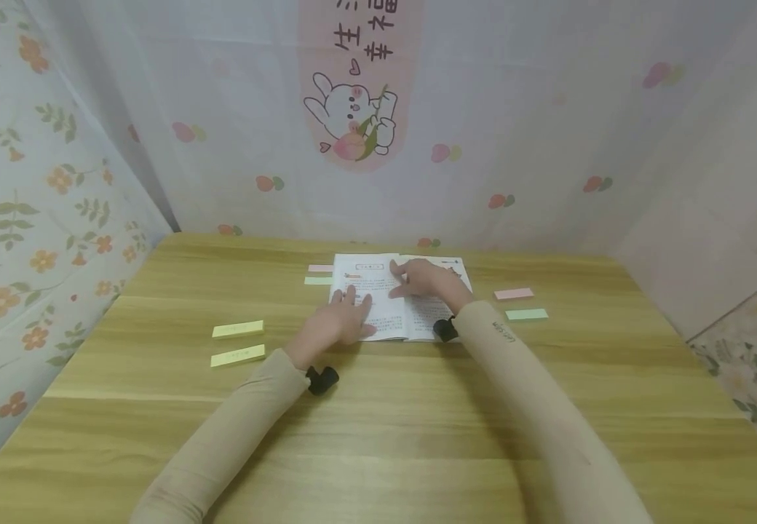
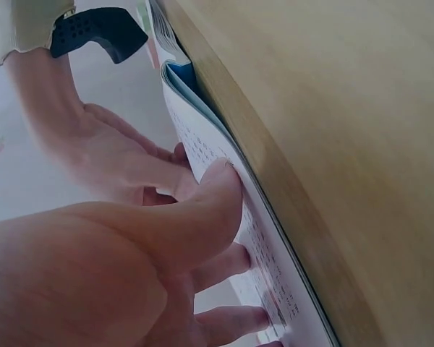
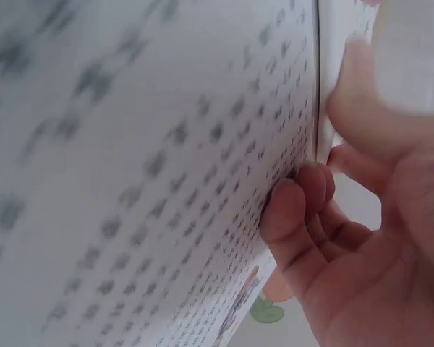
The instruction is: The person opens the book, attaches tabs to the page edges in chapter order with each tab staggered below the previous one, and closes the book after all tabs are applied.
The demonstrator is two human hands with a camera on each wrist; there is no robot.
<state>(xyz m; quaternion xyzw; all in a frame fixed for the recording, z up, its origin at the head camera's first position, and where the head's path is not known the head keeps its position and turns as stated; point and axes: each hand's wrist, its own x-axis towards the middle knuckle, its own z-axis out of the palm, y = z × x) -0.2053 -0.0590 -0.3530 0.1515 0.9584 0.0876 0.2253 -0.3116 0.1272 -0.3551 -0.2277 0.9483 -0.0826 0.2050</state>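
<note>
An open book (image 1: 385,324) with printed text lies on the wooden table. On its left page rests my left hand (image 1: 341,320), fingers spread; the left wrist view shows the thumb (image 2: 220,191) on the paper near the lower edge. My right hand (image 1: 426,279) reaches over the right page to the middle fold. Up close in the right wrist view, bent fingertips (image 3: 283,210) touch the page beside the fold, while the thumb (image 3: 358,79) extends past it onto the other side. Part of the right page is hidden beneath this hand and sleeve.
Two yellow sticky-note pads (image 1: 238,330) lie left of the book. A pink strip (image 1: 320,268) and a green strip (image 1: 318,280) sit at its left edge. Another pink pad (image 1: 513,294) and green pad (image 1: 526,314) lie to its right. A patterned curtain (image 1: 516,131) hangs behind the table.
</note>
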